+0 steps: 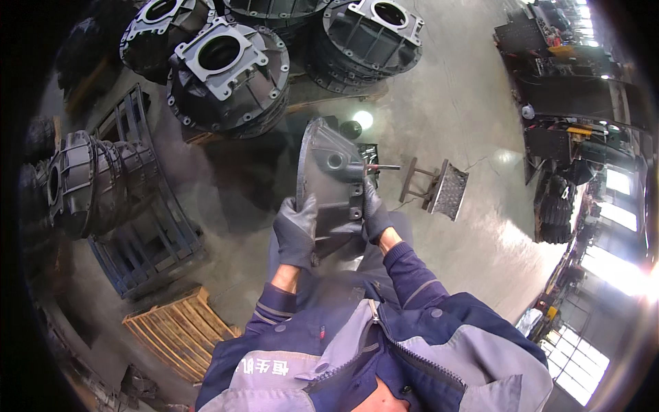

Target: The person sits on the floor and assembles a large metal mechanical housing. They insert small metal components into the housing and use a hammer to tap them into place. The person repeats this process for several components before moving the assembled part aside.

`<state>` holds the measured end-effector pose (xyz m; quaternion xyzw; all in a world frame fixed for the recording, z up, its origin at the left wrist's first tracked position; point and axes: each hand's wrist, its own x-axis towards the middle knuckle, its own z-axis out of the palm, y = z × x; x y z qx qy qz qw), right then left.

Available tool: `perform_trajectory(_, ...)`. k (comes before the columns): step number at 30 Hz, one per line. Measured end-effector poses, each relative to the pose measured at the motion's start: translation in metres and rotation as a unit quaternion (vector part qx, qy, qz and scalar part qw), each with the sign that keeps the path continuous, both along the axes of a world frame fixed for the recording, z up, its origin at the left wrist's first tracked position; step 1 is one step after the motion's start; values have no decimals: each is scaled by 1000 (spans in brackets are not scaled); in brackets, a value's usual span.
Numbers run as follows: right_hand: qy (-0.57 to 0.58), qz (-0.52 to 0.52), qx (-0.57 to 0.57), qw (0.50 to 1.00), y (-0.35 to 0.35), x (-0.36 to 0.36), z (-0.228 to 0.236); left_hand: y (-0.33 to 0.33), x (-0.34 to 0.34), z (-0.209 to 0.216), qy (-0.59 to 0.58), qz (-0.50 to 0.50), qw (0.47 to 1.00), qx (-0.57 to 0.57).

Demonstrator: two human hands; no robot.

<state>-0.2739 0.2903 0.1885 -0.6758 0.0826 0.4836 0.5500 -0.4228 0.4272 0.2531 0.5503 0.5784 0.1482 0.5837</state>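
Observation:
A grey cast-metal housing [333, 189] with a flanged rim and a round boss is held upright in front of my body. My left hand [296, 230], in a dark grey glove, is closed on the flange at its left side. At the right edge my right hand [375, 213], gloved too, grips the housing beside its small lugs. A thin rod [384, 167] sticks out to the right from the boss, just above my right fingertips. Whether those fingers touch the rod I cannot tell. The underside of the housing is hidden.
Large stacked housings [230, 89] stand ahead, with another stack [367, 48] to their right. More castings [89, 182] lie at the left near a blue metal pallet [147, 254]. A wooden pallet [182, 333] is at lower left. Right of my hands stands a metal step stool [449, 191].

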Motion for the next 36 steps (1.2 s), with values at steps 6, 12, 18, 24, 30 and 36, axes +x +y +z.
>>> perform_trajectory(6, 14, 13, -17, 1000, -11, 52, -25, -11, 43, 8, 32, 23, 999, -25)
perform_trajectory(12, -50, 174, -24, 983, -37, 129, -27, -51, 119, -20, 120, 32, 991, -42)
perform_trajectory(18, 137, 234, 70, 960, -38, 277, -87, -130, 248, -59, 66, 184, 981, 13)
perform_trajectory(24, 220, 298, -36, 928, -56, 380, -112, -180, 338, -79, 189, 196, 961, -43)
perform_trajectory(30, 205, 343, 4, 917, -72, 399, -167, -178, 332, -140, 183, 171, 963, 97)
perform_trajectory(36, -232, 693, 127, 671, -77, 336, -243, -170, 268, -178, 221, 189, 954, 73)
